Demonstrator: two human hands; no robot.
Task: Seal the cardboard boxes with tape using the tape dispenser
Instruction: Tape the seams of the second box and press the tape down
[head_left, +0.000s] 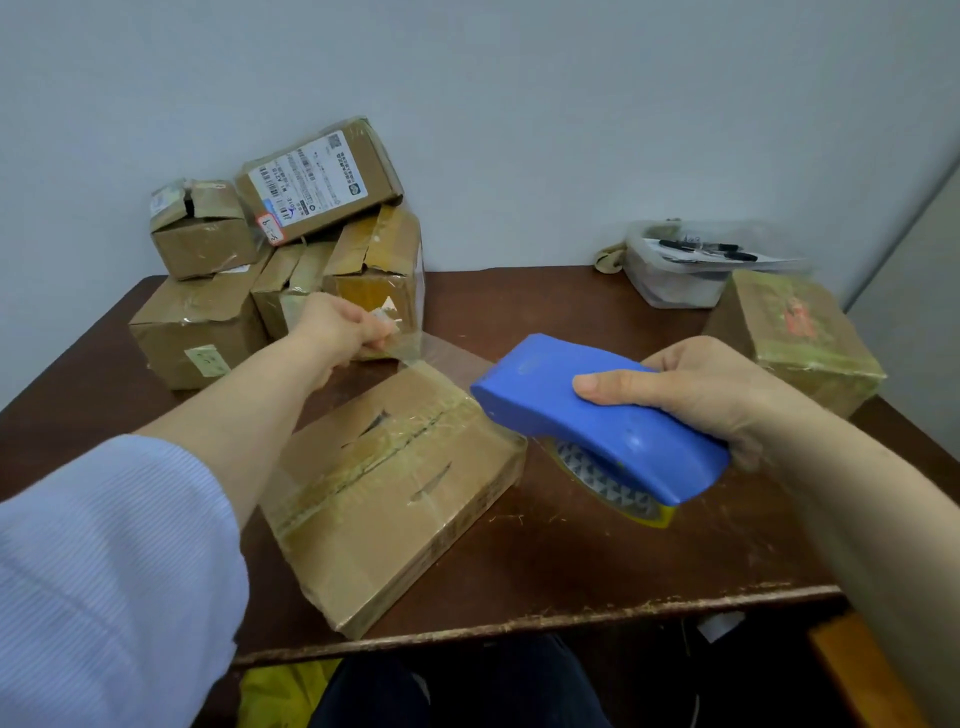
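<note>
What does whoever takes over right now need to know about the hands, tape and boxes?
Hands: left grip pinches the free tape end, lifted beyond the flat box; right grip holds the blue tape dispenser right of it.
Things: flat box lies in front; box pile back left; one more box at right.
Done: tape appears to cover the flat box's centre seam.
Left: lay down and cut the loose strip; the pile's small top-left box looks gapped open.
</note>
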